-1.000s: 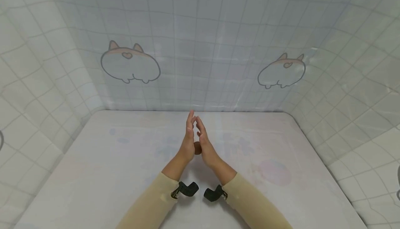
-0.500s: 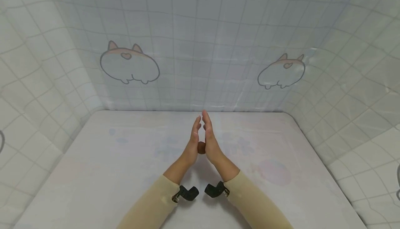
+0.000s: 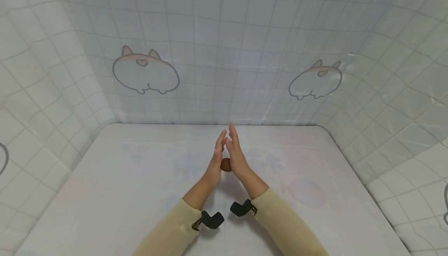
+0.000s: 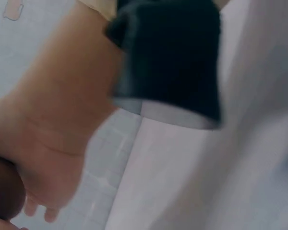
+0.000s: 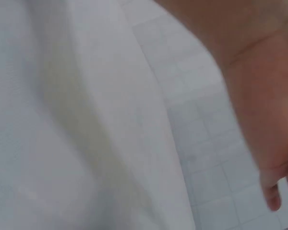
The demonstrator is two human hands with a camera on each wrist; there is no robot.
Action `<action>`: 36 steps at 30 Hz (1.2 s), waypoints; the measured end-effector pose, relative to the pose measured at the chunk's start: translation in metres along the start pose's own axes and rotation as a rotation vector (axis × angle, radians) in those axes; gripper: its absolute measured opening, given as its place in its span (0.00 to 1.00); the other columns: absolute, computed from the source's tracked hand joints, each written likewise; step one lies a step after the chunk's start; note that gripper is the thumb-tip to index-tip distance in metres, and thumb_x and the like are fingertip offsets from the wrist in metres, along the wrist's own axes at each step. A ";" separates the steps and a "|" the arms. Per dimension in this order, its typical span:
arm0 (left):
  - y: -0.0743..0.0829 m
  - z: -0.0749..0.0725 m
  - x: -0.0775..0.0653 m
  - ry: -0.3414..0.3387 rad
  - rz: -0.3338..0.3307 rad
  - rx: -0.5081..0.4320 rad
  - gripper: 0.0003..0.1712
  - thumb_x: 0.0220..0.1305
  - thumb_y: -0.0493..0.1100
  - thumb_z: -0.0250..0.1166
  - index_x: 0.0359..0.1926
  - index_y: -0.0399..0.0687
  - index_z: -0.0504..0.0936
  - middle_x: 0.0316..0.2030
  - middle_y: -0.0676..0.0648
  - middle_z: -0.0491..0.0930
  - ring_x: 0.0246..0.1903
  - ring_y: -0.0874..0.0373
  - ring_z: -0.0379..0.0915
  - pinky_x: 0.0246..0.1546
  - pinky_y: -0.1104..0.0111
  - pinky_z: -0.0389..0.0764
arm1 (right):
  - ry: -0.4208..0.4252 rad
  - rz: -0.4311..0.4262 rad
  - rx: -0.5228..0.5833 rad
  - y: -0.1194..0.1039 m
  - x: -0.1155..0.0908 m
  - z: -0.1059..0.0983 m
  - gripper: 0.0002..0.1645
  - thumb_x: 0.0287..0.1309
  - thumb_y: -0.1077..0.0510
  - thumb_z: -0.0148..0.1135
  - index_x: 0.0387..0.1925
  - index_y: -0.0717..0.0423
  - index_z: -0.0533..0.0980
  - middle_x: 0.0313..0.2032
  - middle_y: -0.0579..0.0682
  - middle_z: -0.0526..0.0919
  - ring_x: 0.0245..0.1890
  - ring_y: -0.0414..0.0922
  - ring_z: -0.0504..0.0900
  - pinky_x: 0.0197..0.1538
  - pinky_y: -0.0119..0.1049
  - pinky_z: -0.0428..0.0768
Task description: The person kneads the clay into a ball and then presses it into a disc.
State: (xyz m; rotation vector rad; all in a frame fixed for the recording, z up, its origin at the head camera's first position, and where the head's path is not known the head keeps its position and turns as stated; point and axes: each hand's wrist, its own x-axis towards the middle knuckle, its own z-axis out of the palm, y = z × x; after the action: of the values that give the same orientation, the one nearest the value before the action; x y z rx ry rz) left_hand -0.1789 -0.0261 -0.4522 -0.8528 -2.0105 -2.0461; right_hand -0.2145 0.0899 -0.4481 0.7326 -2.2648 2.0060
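Observation:
A smooth brown ball (image 3: pixel 226 165) sits between my two palms, in the middle of the head view. My left hand (image 3: pixel 213 166) presses it from the left with fingers straight, pointing forward. From the other side my right hand (image 3: pixel 238 161) presses too, its fingertips reaching slightly farther forward. The fingertips of both hands come close together above the table. In the left wrist view the ball (image 4: pixel 5 189) shows at the lower left edge against the palm. The right wrist view holds the side of the right hand (image 5: pixel 269 105); the ball is mostly outside it.
A white table (image 3: pixel 122 194) with faint pastel prints lies under the hands. Grid-patterned curtains (image 3: pixel 241 54) with corgi drawings rise behind and at both sides. Black wrist-camera mounts stick inward from the left sleeve (image 3: pixel 164 232) and right sleeve (image 3: pixel 287 225).
My right hand has slid forward and my left hand back against each other, and both have shifted slightly to the right. The brown ball has moved a little right between the palms.

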 end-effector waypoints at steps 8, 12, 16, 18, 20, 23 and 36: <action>0.007 -0.008 0.005 0.066 0.035 0.042 0.53 0.66 0.81 0.25 0.81 0.55 0.36 0.79 0.44 0.35 0.77 0.48 0.33 0.68 0.34 0.36 | -0.090 -0.023 -0.004 0.008 -0.005 0.010 0.53 0.64 0.18 0.27 0.80 0.37 0.35 0.79 0.47 0.35 0.77 0.55 0.41 0.70 0.69 0.44; 0.006 -0.010 0.010 0.079 0.070 0.067 0.53 0.68 0.79 0.26 0.81 0.51 0.35 0.80 0.46 0.33 0.77 0.50 0.31 0.69 0.36 0.35 | -0.118 -0.084 0.004 0.010 -0.011 0.014 0.50 0.69 0.22 0.23 0.80 0.41 0.33 0.79 0.49 0.34 0.77 0.57 0.41 0.69 0.68 0.48; 0.005 -0.012 0.014 0.079 0.063 0.108 0.54 0.68 0.79 0.26 0.80 0.49 0.35 0.79 0.48 0.32 0.77 0.50 0.28 0.69 0.35 0.36 | -0.120 -0.206 0.035 0.007 -0.015 0.017 0.46 0.73 0.28 0.19 0.80 0.48 0.33 0.79 0.50 0.35 0.78 0.56 0.38 0.72 0.64 0.47; 0.004 -0.014 0.015 0.079 0.046 0.131 0.54 0.68 0.79 0.25 0.80 0.49 0.35 0.79 0.49 0.31 0.77 0.51 0.27 0.69 0.35 0.36 | -0.115 -0.243 0.058 0.004 -0.016 0.018 0.45 0.74 0.30 0.16 0.80 0.51 0.31 0.79 0.52 0.34 0.78 0.55 0.37 0.73 0.62 0.44; 0.002 -0.015 0.016 0.074 0.028 0.152 0.53 0.68 0.79 0.24 0.80 0.49 0.35 0.79 0.50 0.30 0.77 0.50 0.27 0.68 0.35 0.36 | -0.101 -0.265 0.077 0.000 -0.017 0.019 0.45 0.75 0.31 0.14 0.79 0.53 0.31 0.79 0.53 0.34 0.78 0.55 0.38 0.73 0.61 0.44; -0.002 -0.017 0.014 0.058 -0.016 0.180 0.52 0.68 0.79 0.23 0.80 0.51 0.35 0.79 0.50 0.29 0.77 0.50 0.26 0.69 0.35 0.36 | -0.067 -0.289 0.092 -0.006 -0.018 0.018 0.45 0.74 0.31 0.13 0.79 0.54 0.30 0.79 0.54 0.36 0.78 0.55 0.39 0.74 0.61 0.44; -0.013 -0.007 -0.001 -0.077 -0.067 0.138 0.47 0.71 0.75 0.21 0.81 0.55 0.39 0.79 0.46 0.31 0.76 0.42 0.36 0.66 0.31 0.41 | 0.064 -0.220 0.052 0.000 -0.004 0.004 0.53 0.67 0.20 0.21 0.80 0.47 0.32 0.79 0.47 0.38 0.78 0.50 0.41 0.74 0.59 0.44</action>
State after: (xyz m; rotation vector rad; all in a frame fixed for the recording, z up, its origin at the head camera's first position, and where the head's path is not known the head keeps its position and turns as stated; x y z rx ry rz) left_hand -0.1867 -0.0319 -0.4639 -0.8605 -2.2203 -1.9079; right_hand -0.2097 0.0872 -0.4505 0.8658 -2.0060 1.9622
